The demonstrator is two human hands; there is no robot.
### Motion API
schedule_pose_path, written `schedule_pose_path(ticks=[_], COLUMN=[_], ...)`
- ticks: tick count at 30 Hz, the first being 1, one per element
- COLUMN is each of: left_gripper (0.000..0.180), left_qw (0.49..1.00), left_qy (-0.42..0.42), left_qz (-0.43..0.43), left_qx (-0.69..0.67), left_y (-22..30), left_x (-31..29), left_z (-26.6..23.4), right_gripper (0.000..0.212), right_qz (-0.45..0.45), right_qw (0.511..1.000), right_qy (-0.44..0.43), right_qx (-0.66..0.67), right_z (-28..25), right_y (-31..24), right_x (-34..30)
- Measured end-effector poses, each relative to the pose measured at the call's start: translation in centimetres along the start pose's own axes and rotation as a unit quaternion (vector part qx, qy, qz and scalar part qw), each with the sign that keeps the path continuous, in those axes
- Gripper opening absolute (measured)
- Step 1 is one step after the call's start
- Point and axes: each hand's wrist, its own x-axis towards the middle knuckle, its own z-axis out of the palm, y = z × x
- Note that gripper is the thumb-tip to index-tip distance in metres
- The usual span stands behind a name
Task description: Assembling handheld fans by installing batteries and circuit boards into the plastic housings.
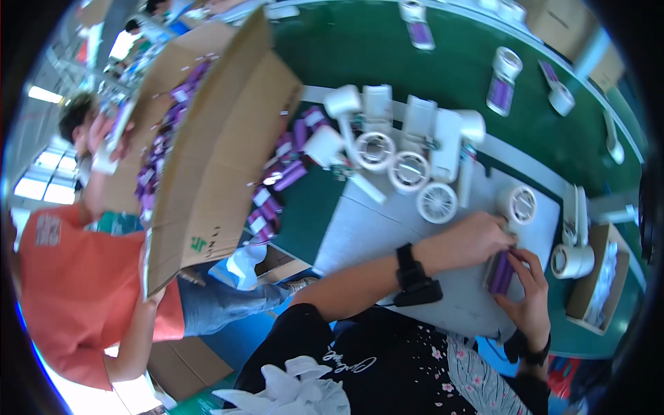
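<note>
My right hand [529,287] is closed around a purple battery pack [501,274] that lies at the handle end of a white handheld fan housing. The round grilled head [520,205] of that housing points away from me. My left hand [484,238] reaches over from the left and pinches at the joint between head and pack. Whatever is between its fingertips is hidden. Beyond my hands, several white fan housings [409,171] lie in a cluster, some with small circuit boards and wires showing. Loose purple battery packs [264,207] are heaped left of them.
A large cardboard box [221,145] of purple packs is tipped at the left by a person in an orange shirt [97,290]. Fans with purple handles [501,93] rest on the green belt [332,41]. At right are white housings [573,261] and a small carton [600,283].
</note>
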Motion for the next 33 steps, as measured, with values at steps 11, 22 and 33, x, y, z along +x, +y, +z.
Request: schedule_pose_path(ticks=[11,22,33], left_gripper=[0.028,0.031,0.029], left_qw=[0.99,0.993,0.99], left_qy=[-0.043,-0.033,-0.032], left_qz=[-0.121,-0.112,-0.14], left_qx=[-0.053,-0.026,-0.009], left_y=[1.0,1.0,1.0], left_x=[0.4,0.2,0.4], left_z=[-1.5,-1.1,-1.1], right_gripper=[0.061,0.048,0.043], right_qz=[-0.056,-0.082,-0.076], right_qw=[0.998,0.996,0.997], right_qy=[0.001,0.023,0.023], right_qx=[0.035,-0.023,0.001], right_z=[0.2,0.6,0.8], right_y=[1.3,1.2,1.8], right_x=[0.3,-0.1,0.3])
